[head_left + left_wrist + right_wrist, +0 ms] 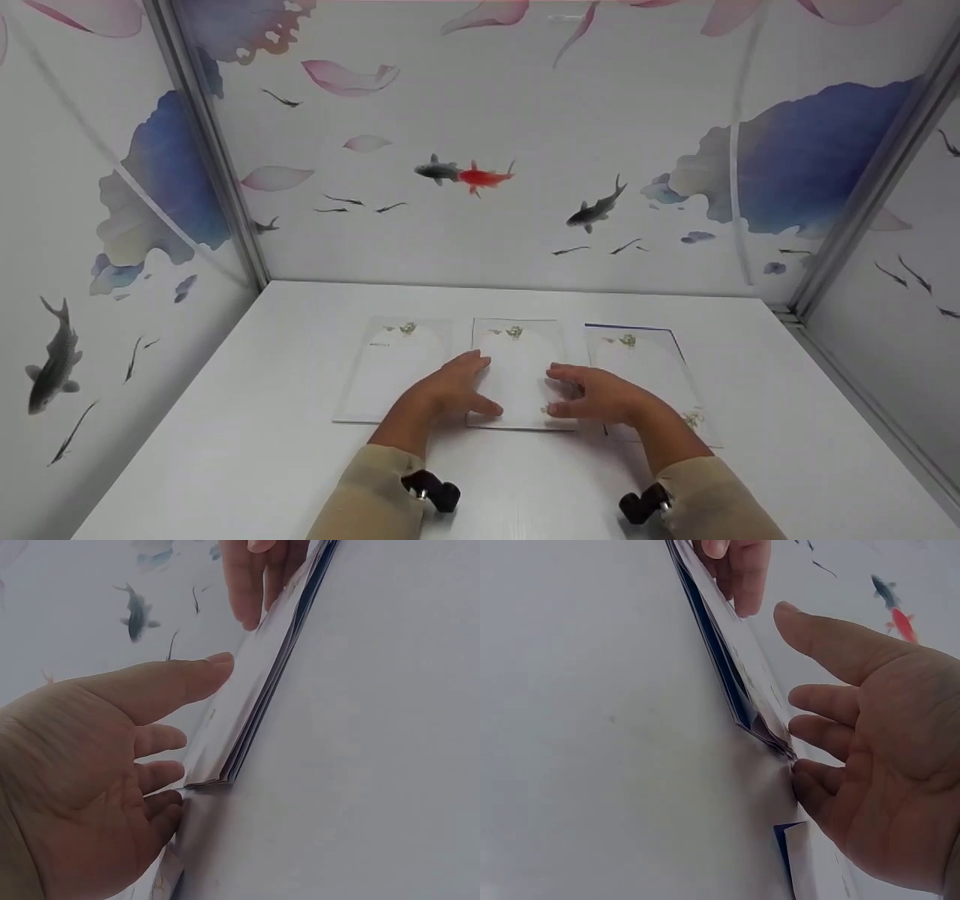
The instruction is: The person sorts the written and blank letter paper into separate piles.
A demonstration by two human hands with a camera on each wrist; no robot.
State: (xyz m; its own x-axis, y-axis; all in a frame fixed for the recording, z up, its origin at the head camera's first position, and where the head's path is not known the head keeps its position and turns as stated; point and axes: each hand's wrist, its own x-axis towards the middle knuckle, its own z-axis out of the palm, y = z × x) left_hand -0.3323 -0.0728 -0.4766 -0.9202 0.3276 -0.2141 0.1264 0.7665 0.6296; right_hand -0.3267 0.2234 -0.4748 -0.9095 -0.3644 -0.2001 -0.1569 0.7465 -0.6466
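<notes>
Three flat stacks of white printed paper lie side by side on the table: a left stack [401, 367], a middle stack [521, 382] and a right stack [637, 367]. My left hand [454, 386] is at the left edge of the middle one, thumb and fingers spread apart. On its opposite edge my right hand [600, 396] has the same loose shape. Several layers with dark blue undersides show along the middle stack's near edge [724, 667]. Little fingers lie close to its corners; whether they touch is hard to tell. Neither hand grips the paper.
The white table [247, 405] ends against a back wall panel [480, 247] printed with fish and petals. Side panels meet it at metal corner posts [217, 150]. The right stack's corner lies near my right hand.
</notes>
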